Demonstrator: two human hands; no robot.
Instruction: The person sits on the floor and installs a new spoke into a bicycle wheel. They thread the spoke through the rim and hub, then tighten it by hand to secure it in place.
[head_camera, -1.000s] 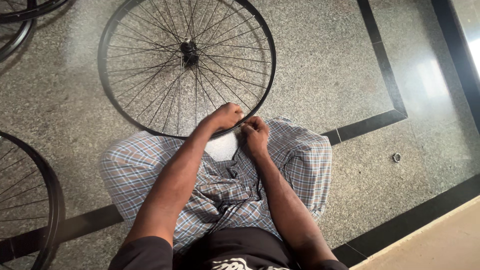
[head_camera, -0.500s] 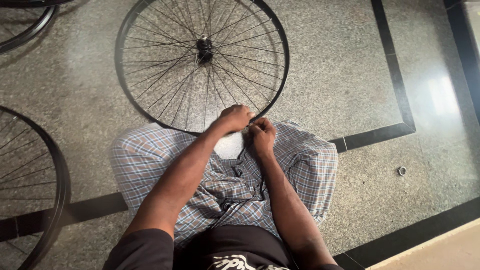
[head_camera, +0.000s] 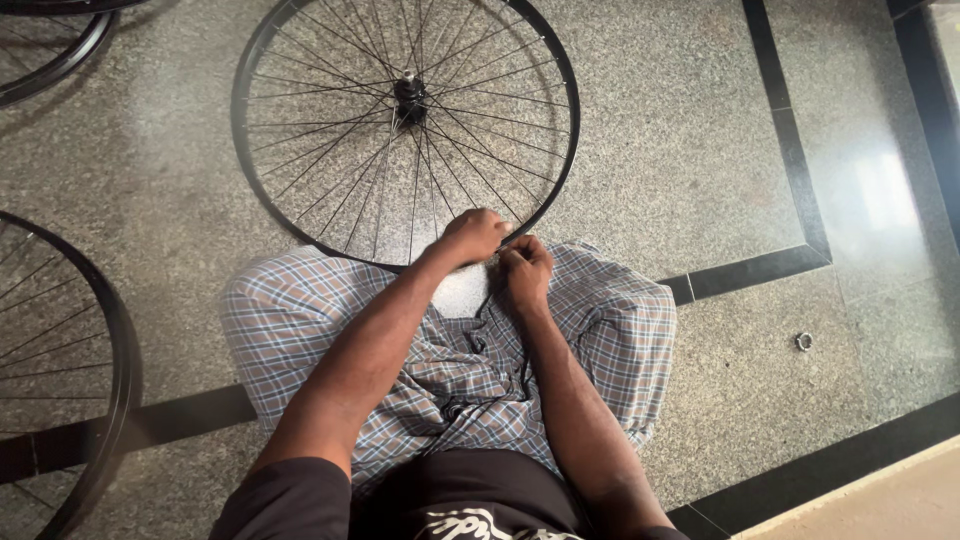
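Note:
A black spoked bicycle wheel (head_camera: 262, 190) lies flat on the floor in front of me, its hub (head_camera: 409, 95) near the top of the view. My left hand (head_camera: 472, 235) is curled over the near part of the rim. My right hand (head_camera: 525, 268) is a fist right beside it, knuckles touching the left hand, just inside my lap. What the fist pinches is hidden. A thin black strand (head_camera: 520, 375) runs from under the hands down across the checked cloth (head_camera: 300, 310) over my crossed legs.
A second wheel (head_camera: 115, 350) lies at the left edge, and part of a third (head_camera: 70, 55) at the top left. A small metal ring (head_camera: 803, 341) sits on the speckled stone floor to my right. Black inlay strips (head_camera: 790, 150) cross the floor.
The view has shifted a little, so the wheel sits further right in the picture. Both hands stay together at the near rim with only small finger movement.

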